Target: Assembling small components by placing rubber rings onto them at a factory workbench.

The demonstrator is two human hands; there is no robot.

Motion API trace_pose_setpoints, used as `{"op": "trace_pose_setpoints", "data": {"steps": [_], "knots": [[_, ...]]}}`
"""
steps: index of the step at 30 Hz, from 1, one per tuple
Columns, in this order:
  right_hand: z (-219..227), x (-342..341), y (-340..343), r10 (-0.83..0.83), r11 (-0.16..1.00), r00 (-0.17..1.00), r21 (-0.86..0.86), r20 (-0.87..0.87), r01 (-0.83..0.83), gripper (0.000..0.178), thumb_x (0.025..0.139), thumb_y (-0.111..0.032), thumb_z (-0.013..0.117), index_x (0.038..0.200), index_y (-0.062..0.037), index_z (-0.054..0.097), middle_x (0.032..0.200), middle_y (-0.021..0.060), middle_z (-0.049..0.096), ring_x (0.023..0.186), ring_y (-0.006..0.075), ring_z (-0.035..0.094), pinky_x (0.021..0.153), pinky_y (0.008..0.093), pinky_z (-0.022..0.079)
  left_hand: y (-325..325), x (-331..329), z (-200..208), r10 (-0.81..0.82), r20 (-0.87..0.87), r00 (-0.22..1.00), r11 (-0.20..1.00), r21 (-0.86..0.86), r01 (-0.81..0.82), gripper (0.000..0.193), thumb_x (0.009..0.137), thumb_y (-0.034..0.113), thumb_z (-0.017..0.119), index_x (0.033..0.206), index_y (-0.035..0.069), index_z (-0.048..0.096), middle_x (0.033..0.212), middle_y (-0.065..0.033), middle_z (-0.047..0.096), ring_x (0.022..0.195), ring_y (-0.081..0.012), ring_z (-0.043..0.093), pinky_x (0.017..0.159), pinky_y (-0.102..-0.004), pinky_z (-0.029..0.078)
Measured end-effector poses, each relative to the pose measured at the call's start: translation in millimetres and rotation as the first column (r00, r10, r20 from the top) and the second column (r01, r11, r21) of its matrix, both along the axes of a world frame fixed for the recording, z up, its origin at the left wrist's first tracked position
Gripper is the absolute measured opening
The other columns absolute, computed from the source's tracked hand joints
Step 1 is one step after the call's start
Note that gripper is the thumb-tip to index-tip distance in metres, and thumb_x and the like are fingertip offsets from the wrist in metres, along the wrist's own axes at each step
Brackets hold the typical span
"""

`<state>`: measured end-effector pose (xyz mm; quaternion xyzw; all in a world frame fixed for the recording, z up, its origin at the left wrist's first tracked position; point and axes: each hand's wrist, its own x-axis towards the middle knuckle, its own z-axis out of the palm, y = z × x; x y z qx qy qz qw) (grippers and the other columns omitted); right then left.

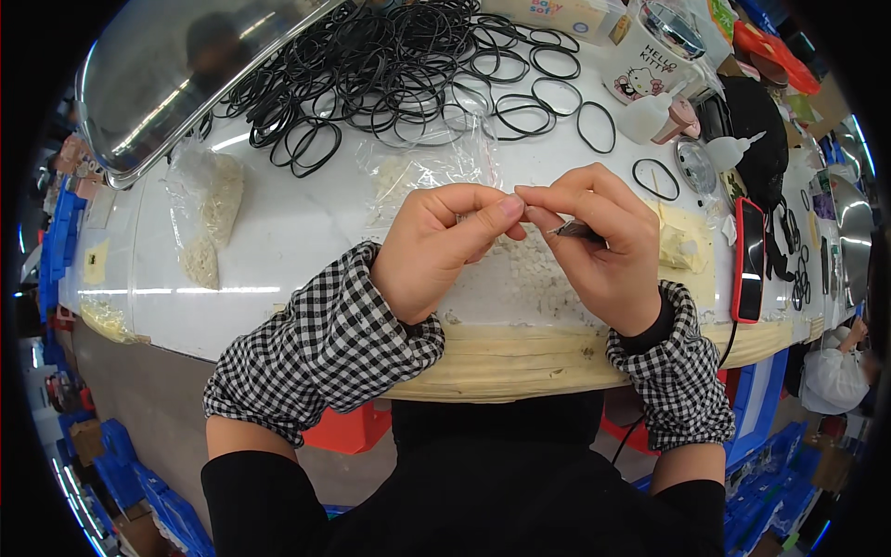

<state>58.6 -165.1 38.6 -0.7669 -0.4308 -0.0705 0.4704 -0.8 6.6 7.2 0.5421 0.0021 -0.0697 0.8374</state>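
Observation:
My left hand (447, 243) is closed in a pinch, its thumb pressed to the forefinger; anything between them is too small to make out. Fingertip to fingertip with it, my right hand (599, 243) is also closed. A slim dark metal tool with a pointed end (577, 230) lies held in its curled fingers; its exact kind does not show. Below the hands, many small whitish translucent pieces (534, 278) are spread on the white table (269, 320). Just behind the left hand lies a clear plastic bag (394, 176) with pale pieces inside.
Black rubber rings (371, 70) are heaped at the back, beside a shiny metal tray (186, 84). Another bag of pale pieces (218, 195) lies left. To the right are a white mug (650, 58), white squeeze bottles (645, 118) and a red-cased phone (748, 260) with a cable.

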Motion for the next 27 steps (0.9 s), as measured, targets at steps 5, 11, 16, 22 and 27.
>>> {"op": "trace_pose_setpoints", "data": {"steps": [5,11,16,22,27], "knots": [[2.0,-2.2,-1.3,-0.024,1.000,0.996,-0.002,-0.086,0.024,0.030,0.068,0.009,0.061,0.095,-0.0028,0.068,0.079,0.0059,0.058,0.065,0.0131,0.058,0.055,0.0226,0.046,-0.8,-0.4,5.8,0.002,-0.059,0.998,1.000,0.019,-0.001,0.017,0.091,0.017,0.057,0.093,0.002,0.063,0.068,0.0040,0.051,0.057,-0.0032,0.034,0.053,-0.0176,0.029],[-0.9,-7.1,2.3,-0.079,0.996,0.997,0.043,-0.016,0.079,0.028,0.069,0.007,0.064,0.095,-0.0039,0.068,0.077,0.0055,0.058,0.062,0.0120,0.057,0.053,0.0219,0.045,-0.8,0.9,3.4,-0.007,-0.149,0.989,0.974,-0.224,-0.027,0.016,0.089,0.018,0.060,0.094,0.003,0.060,0.066,0.0059,0.048,0.057,-0.0022,0.034,0.052,-0.0177,0.028],[-2.4,-9.2,6.2,-0.089,0.993,0.996,0.075,0.019,0.088,0.029,0.070,0.007,0.065,0.097,-0.0046,0.069,0.076,0.0049,0.059,0.059,0.0114,0.056,0.051,0.0217,0.045,-3.0,0.5,3.7,-0.009,-0.115,0.993,0.946,-0.323,-0.029,0.018,0.091,0.019,0.058,0.095,0.002,0.059,0.071,0.0038,0.052,0.057,-0.0023,0.035,0.053,-0.0175,0.030],[0.3,-10.7,5.3,-0.105,0.992,0.994,0.076,0.034,0.102,0.030,0.071,0.007,0.064,0.098,-0.0050,0.069,0.076,0.0050,0.058,0.059,0.0110,0.056,0.051,0.0215,0.045,-4.2,0.1,0.9,0.006,0.002,1.000,0.973,-0.230,-0.005,0.019,0.092,0.021,0.055,0.096,0.002,0.058,0.073,0.0034,0.052,0.058,-0.0027,0.037,0.053,-0.0165,0.030],[2.0,-9.4,5.9,-0.076,0.996,0.997,0.041,0.009,0.076,0.021,0.075,-0.002,0.067,0.095,-0.0019,0.065,0.074,0.0055,0.058,0.059,0.0134,0.056,0.052,0.0235,0.045,-2.3,2.3,-1.9,-0.039,0.004,0.999,0.965,-0.259,0.039,0.018,0.095,0.021,0.051,0.092,0.004,0.055,0.070,0.0051,0.048,0.058,-0.0027,0.035,0.054,-0.0162,0.030]]}}
